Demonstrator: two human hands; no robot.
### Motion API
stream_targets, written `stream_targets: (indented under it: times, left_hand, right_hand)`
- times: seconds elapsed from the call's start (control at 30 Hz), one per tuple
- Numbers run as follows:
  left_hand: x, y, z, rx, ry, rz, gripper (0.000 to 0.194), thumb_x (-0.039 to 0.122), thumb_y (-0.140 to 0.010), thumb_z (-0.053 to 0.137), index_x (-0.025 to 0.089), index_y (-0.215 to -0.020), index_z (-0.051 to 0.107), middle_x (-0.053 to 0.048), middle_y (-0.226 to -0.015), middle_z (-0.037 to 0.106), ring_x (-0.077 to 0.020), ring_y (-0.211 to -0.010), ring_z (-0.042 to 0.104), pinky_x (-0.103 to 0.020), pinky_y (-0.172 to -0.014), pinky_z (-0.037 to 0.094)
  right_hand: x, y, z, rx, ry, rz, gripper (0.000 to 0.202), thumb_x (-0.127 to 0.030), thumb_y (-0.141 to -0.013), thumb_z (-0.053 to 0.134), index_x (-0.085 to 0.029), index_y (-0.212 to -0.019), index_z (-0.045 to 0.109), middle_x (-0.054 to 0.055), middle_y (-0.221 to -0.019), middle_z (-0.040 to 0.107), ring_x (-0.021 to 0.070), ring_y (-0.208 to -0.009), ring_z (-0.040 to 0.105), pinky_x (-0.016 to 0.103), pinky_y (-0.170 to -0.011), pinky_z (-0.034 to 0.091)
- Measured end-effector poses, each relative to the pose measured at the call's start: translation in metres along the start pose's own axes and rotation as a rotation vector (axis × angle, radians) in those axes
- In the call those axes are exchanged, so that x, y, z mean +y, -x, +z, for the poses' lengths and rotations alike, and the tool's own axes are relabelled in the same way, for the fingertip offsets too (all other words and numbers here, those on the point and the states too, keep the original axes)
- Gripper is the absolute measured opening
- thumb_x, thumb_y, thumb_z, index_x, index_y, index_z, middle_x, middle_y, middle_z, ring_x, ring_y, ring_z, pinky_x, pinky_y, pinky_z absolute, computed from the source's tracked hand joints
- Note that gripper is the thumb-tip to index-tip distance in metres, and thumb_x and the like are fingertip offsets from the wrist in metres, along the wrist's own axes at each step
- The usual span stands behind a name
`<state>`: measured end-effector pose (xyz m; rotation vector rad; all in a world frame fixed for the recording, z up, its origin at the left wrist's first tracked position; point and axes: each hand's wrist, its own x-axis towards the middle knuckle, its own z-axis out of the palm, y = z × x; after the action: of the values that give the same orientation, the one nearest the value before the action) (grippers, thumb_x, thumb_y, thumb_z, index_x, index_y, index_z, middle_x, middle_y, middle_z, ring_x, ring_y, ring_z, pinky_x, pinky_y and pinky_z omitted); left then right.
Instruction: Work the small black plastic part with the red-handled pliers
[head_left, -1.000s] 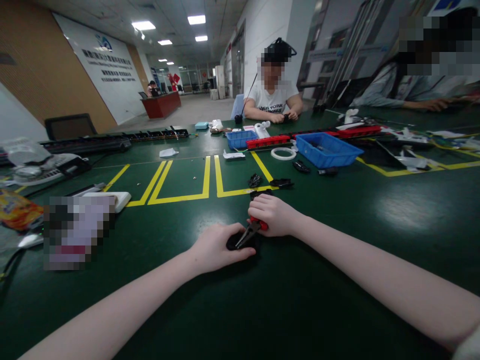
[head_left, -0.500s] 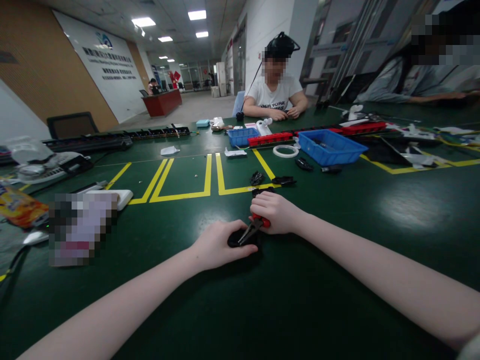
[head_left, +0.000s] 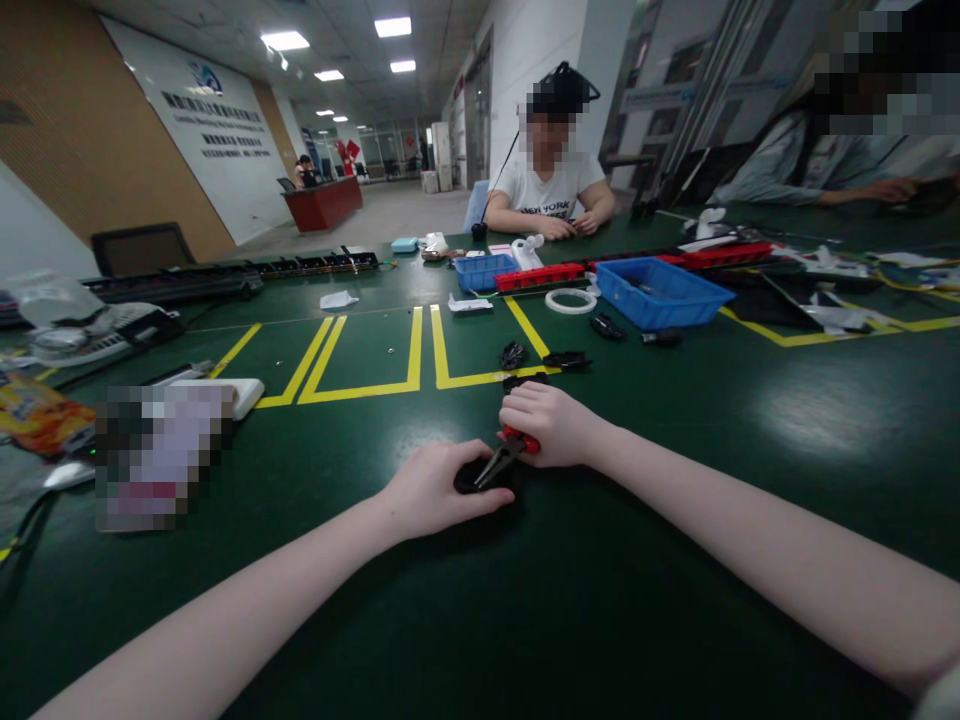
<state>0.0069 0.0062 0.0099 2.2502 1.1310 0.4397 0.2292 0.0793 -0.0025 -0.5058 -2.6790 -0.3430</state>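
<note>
My right hand (head_left: 551, 425) is closed round the red handles of the pliers (head_left: 501, 460), whose metal jaws point down and left. Between thumb and fingers, my left hand (head_left: 439, 492) holds a small black part (head_left: 471, 476) low over the green table (head_left: 360, 610). The plier tips meet this part; what lies between the jaws is too small to tell. Just beyond my right hand are a black piece (head_left: 525, 380), a bundle of black pieces (head_left: 513, 355) and another black piece (head_left: 567, 361).
A large blue bin (head_left: 660, 300) and a small blue bin (head_left: 484, 272) stand farther back, near a white ring (head_left: 571, 301) and red strips (head_left: 544, 278). A phone-like object (head_left: 169, 450) lies left. A person (head_left: 551, 190) sits opposite.
Both hands, the pliers and the black part hold almost the same pose. The view has shifted very slightly. At the far right, another person's hand has moved a little.
</note>
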Motion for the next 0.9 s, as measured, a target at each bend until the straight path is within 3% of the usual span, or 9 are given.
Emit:
stream_targets:
  times: [0.9]
  left_hand:
    - [-0.0031, 0.0001, -0.0057, 0.01, 0.058, 0.073, 0.036, 0.05, -0.088, 0.068, 0.018, -0.105, 0.066, -0.001, -0.086, 0.071, -0.016, -0.071, 0.064, -0.025, -0.063, 0.044]
  right_hand:
    - [0.0046, -0.003, -0.0017, 0.009, -0.03, -0.029, 0.011, -0.023, -0.086, 0.056, -0.018, -0.076, 0.056, 0.006, -0.076, 0.062, 0.0189, -0.07, 0.055, 0.033, -0.069, 0.043]
